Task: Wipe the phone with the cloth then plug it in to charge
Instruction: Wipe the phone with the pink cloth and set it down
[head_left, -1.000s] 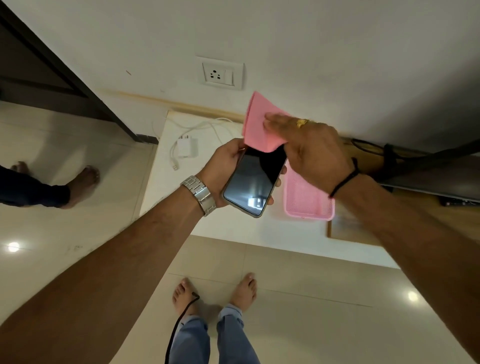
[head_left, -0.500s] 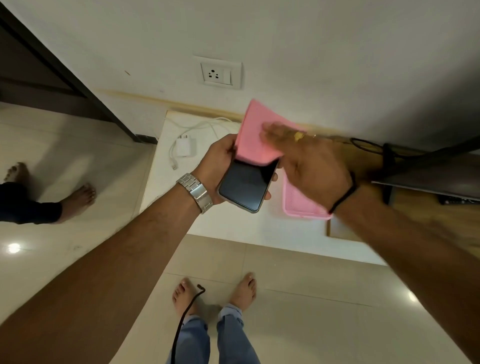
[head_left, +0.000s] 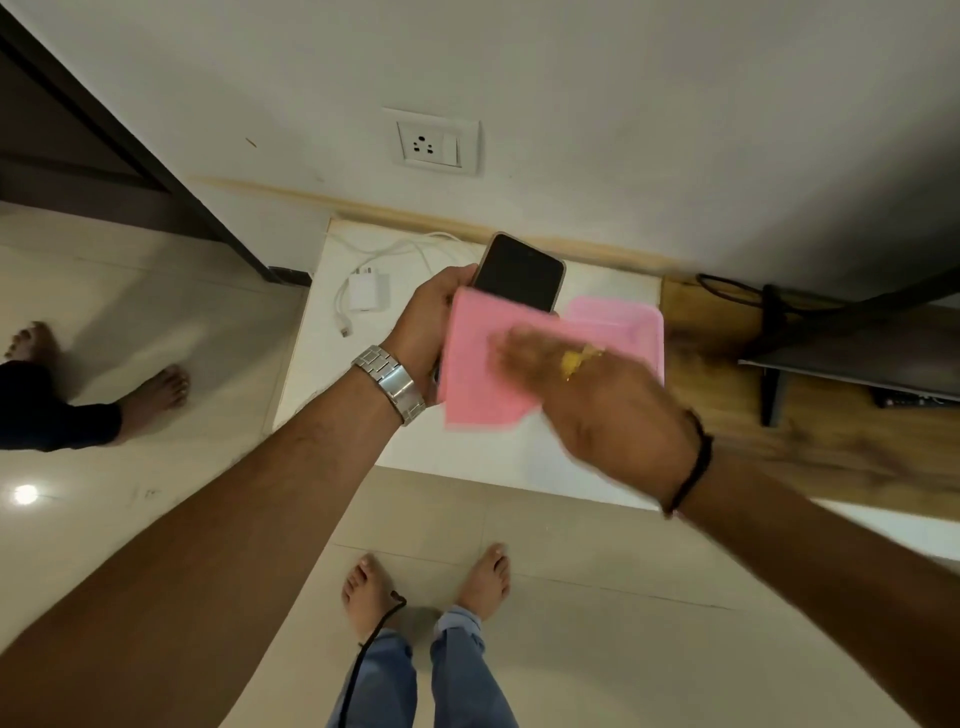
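- phone (head_left: 519, 273) at frame centre, held in the air above the white slab, dark screen toward the camera; long axis runs near-vertical in frame, top end pointing to upper frame toward the wall, leaning slightly right; lower half hidden under cloth
- cloth (head_left: 478, 374) pink, flat over the lower part of the phone, bottom edge hanging past it
- left hand (head_left: 428, 322) fingers curled round the phone's left edge, gripping it; metal watch (head_left: 390, 382) on the wrist
- right hand (head_left: 597, 400) motion-blurred, fingers laid out fairly straight on top of the cloth, pressing it to the phone; gold ring (head_left: 576, 358), black wrist band (head_left: 693, 462)
- pink tray (head_left: 623, 317) right of the phone on the white slab (head_left: 332, 374), partly behind cloth and hand; visible part shows nothing in it, rest hidden
- white charger (head_left: 369, 292) with white cable (head_left: 395, 249) loose on the slab, left of the phone, well apart from wall socket (head_left: 431, 143) at upper centre
- wooden shelf (head_left: 831, 441) at right with a dark TV stand (head_left: 852, 343)
- own bare feet (head_left: 371, 597) and jeans bottom centre, black cord (head_left: 363, 654) hanging there
- another person's bare foot (head_left: 156, 389) at left edge, on tile
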